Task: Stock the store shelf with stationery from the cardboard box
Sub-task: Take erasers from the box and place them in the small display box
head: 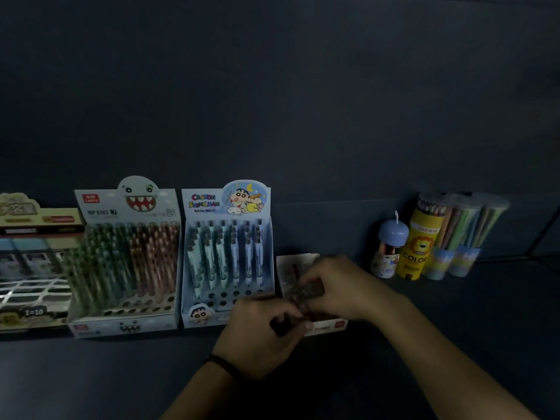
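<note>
I worked at the front of the shelf [454, 328], where the displays stood in a row facing out so a shopper could read them. The shark box [100, 204] stood on the left and the Shin-chan box [225, 204] just beside it. A small box [298, 263] touched or nearly touched the Shin-chan box's right side, filling the gap before the pencil tubes [416, 247], which stood well apart to the right. Its lid was tipped up at the back, I judged so that stock could go in from above.

Both my hands met over that small box. My left hand [260, 338] was low and in front, its fingers [281, 313] curled round the near end of a dark pack [303, 294]. My right hand [339, 286] came in from the right, its fingers [312, 283] bent and pinching the far end. Neither hand was spread. Two hands made sense to me, one to steady the pack and one to guide it.

The light was too dim to say what the pack held, or whether it was resting in the box or just above it. The cardboard box was out of view.
</note>
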A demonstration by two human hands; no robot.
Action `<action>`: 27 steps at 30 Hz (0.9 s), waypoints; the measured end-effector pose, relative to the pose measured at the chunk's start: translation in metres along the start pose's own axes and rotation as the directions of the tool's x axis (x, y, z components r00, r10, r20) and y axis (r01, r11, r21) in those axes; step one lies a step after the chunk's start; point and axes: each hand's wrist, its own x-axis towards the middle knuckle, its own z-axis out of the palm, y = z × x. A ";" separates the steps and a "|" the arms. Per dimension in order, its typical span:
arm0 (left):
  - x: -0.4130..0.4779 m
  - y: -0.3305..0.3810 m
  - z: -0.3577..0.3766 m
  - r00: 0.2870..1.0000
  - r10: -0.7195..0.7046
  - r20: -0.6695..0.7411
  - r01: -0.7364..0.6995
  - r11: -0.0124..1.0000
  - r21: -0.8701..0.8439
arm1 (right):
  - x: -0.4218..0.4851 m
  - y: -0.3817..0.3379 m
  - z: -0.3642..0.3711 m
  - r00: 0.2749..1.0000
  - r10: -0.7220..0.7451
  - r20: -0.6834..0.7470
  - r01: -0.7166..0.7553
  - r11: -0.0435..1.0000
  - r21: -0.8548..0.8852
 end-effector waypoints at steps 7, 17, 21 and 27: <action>0.002 -0.001 0.001 0.991 0.013 0.137 -0.017 0.999 0.028 | 0.007 0.000 0.005 0.996 -0.014 0.090 0.017 0.999 -0.037; 0.003 -0.004 0.002 0.994 -0.010 0.105 0.006 0.999 0.034 | 0.037 0.019 0.028 0.973 0.032 -0.227 -0.018 0.998 0.062; 0.004 -0.004 0.001 0.991 -0.007 0.131 0.003 0.999 0.034 | 0.048 0.022 0.034 0.958 0.045 -0.283 -0.043 0.999 0.012; 0.006 -0.004 0.000 0.988 -0.012 0.151 0.009 1.000 0.023 | 0.063 0.023 0.039 0.959 0.046 -0.280 -0.049 0.999 -0.005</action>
